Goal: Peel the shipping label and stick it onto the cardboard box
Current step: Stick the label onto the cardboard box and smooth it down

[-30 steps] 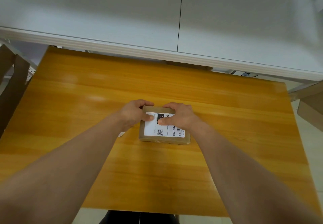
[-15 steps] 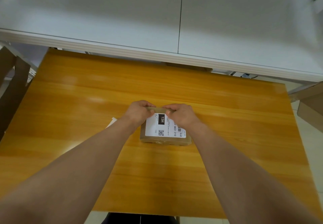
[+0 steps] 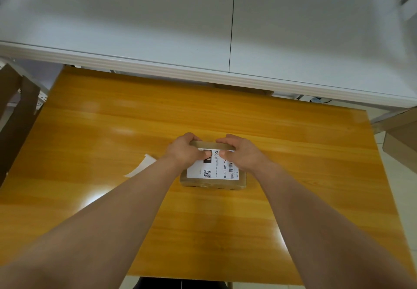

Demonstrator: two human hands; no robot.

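Pressing-down step in hand: the label [image 3: 213, 169] lies stuck on top of the box [image 3: 214, 181], left hand [image 3: 184, 151] and right hand [image 3: 242, 153] curl fingers over the box's far edge with thumbs flat on the label, whose near half next wants smoothing.

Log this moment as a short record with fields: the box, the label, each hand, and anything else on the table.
box: cardboard box flat on the wooden table
label: shipping label stuck on the box top, print facing up
left hand: fingers over the far edge, thumb pressing the label
right hand: same grip, on the right half
other: white backing paper lying left of the box
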